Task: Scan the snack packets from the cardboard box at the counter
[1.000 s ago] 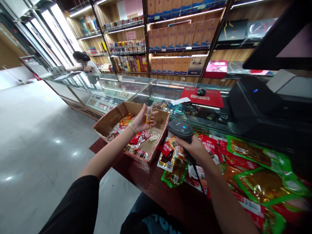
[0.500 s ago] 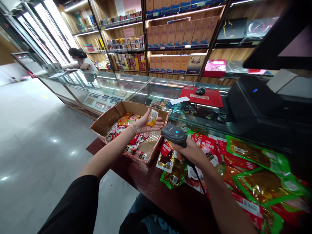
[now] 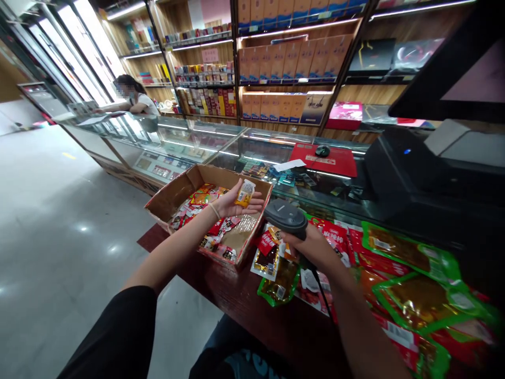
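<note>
left hand [image 3: 232, 203] palm-up above a cardboard box [image 3: 169, 206], grip spread, small yellow-and-white snack packet [image 3: 245, 193] lying on it, right hand [image 3: 311, 245] with grip wrapped around a barcode scanner [image 3: 286, 215], green-edged pouches [image 3: 418, 302] at right

Packet [image 3: 245, 193]: small, orange, pale-topped; lies on left hand's [image 3: 233, 203] outstretched palm.
Scanner [image 3: 287, 216]: dark grey; gripped in right hand [image 3: 310, 243], head facing left, right of packet, apart.

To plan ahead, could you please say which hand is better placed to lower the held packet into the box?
Probably the left hand: the small packet rests in its open palm above the box; the right hand grips the scanner.
</note>
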The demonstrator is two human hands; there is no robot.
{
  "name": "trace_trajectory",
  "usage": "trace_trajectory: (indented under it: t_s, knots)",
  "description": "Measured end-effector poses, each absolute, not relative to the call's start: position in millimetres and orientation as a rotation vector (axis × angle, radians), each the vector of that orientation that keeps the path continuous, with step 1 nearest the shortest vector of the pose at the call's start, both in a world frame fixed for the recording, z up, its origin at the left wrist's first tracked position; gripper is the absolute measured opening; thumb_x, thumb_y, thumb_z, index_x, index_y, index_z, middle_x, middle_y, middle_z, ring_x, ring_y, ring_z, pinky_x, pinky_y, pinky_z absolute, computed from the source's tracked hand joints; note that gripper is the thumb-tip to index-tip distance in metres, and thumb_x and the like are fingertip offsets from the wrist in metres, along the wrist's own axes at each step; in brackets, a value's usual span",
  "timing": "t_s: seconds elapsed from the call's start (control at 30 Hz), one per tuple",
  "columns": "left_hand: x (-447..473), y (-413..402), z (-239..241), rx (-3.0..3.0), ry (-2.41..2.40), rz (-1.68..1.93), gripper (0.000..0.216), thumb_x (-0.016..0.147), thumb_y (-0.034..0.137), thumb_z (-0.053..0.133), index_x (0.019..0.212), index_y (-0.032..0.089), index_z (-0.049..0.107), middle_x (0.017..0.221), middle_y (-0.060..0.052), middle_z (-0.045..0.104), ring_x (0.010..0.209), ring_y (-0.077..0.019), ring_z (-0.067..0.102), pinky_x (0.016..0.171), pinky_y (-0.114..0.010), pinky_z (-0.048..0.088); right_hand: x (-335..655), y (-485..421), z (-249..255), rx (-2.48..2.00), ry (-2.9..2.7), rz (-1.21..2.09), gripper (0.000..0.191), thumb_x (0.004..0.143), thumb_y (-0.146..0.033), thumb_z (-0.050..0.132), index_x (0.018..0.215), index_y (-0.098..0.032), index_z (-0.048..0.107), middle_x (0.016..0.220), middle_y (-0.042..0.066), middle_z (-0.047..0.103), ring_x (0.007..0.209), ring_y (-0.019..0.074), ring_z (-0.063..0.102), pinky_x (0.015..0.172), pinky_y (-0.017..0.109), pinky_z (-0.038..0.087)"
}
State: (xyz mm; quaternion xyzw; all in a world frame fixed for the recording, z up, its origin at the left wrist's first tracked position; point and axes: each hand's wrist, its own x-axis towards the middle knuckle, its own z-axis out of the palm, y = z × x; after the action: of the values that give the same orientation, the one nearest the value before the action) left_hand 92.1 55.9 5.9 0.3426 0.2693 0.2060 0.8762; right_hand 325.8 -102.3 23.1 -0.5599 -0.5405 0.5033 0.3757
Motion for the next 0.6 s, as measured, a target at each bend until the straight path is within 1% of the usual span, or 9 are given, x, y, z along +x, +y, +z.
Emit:
trace_trajectory:
  t_s: [0.1, 0.17, 0.23, 0.33, 0.37, 0.43, 0.53, 0.6]
  knots:
    - [99, 55, 16, 0.707, 0.534, 0.506, 0.080, 0.088, 0.072, 0.022, 0.127, 0.008, 0.052, 0.100, -0.018, 0.070, 0.090, -0.0239, 0.068, 0.085, -0.040, 0.053, 347, -102, 30, -1.419, -1.268, 1.211, 0.032, 0.074, -0.049, 0.072, 0.075, -0.020, 0.058, 0.044, -0.003, 0.055, 0.036, 0.0116, 0.047, 0.037, 0.023, 0.037]
    - [110, 57, 22, 0.696, 0.561, 0.552, 0.076, 0.089, 0.070, 0.026, 0.124, 0.010, 0.055, 0.089, -0.014, 0.070, 0.081, -0.0212, 0.068, 0.079, -0.038, 0.055, 365, -103, 32, -1.375, -1.190, 1.151, 0.034, 0.074, -0.050, 0.072, 0.073, -0.020, 0.057, 0.044, -0.003, 0.054, 0.035, 0.0111, 0.046, 0.036, 0.023, 0.037]
    - [126, 59, 26, 0.704, 0.615, 0.553, 0.061, 0.092, 0.061, 0.037, 0.118, 0.011, 0.059, 0.079, -0.009, 0.068, 0.071, -0.0170, 0.066, 0.071, -0.032, 0.056, 384, -104, 35, -1.327, -1.120, 1.094, 0.033, 0.074, -0.049, 0.072, 0.073, -0.020, 0.058, 0.044, -0.003, 0.054, 0.034, 0.0108, 0.046, 0.036, 0.023, 0.038]
    - [161, 57, 25, 0.784, 0.716, 0.496, 0.029, 0.092, 0.036, 0.054, 0.106, 0.013, 0.063, 0.073, -0.004, 0.065, 0.063, -0.0118, 0.063, 0.060, -0.022, 0.053, 406, -108, 39, -1.268, -1.041, 1.041, 0.031, 0.074, -0.047, 0.072, 0.072, -0.019, 0.059, 0.045, -0.003, 0.055, 0.034, 0.0107, 0.047, 0.036, 0.022, 0.040]
    - [174, 55, 24, 0.821, 0.738, 0.479, 0.021, 0.091, 0.029, 0.058, 0.104, 0.013, 0.064, 0.075, -0.004, 0.066, 0.063, -0.0113, 0.063, 0.060, -0.021, 0.053, 411, -109, 41, -1.252, -1.022, 1.021, 0.030, 0.075, -0.046, 0.072, 0.071, -0.019, 0.059, 0.044, -0.003, 0.055, 0.034, 0.0106, 0.047, 0.036, 0.022, 0.040]
    - [200, 47, 20, 0.891, 0.760, 0.439, 0.018, 0.088, 0.020, 0.061, 0.104, 0.013, 0.064, 0.084, -0.006, 0.069, 0.070, -0.0122, 0.065, 0.065, -0.023, 0.053, 418, -113, 45, -1.227, -0.998, 0.997, 0.030, 0.075, -0.045, 0.072, 0.069, -0.019, 0.058, 0.043, -0.003, 0.054, 0.033, 0.0103, 0.046, 0.035, 0.022, 0.040]
    - [229, 36, 13, 0.989, 0.823, 0.373, 0.026, 0.085, 0.016, 0.063, 0.111, 0.016, 0.063, 0.103, -0.010, 0.070, 0.084, -0.0148, 0.067, 0.074, -0.026, 0.053, 422, -115, 49, -1.201, -0.978, 0.993, 0.028, 0.074, -0.044, 0.072, 0.072, -0.019, 0.059, 0.044, -0.003, 0.054, 0.034, 0.0105, 0.047, 0.035, 0.022, 0.041]
    - [236, 33, 11, 1.050, 0.878, 0.373, 0.029, 0.083, 0.016, 0.065, 0.113, 0.016, 0.063, 0.108, -0.011, 0.069, 0.090, -0.0147, 0.066, 0.076, -0.025, 0.052, 422, -115, 49, -1.192, -0.975, 1.016, 0.027, 0.074, -0.043, 0.073, 0.074, -0.020, 0.060, 0.046, -0.003, 0.055, 0.035, 0.0110, 0.048, 0.036, 0.022, 0.041]
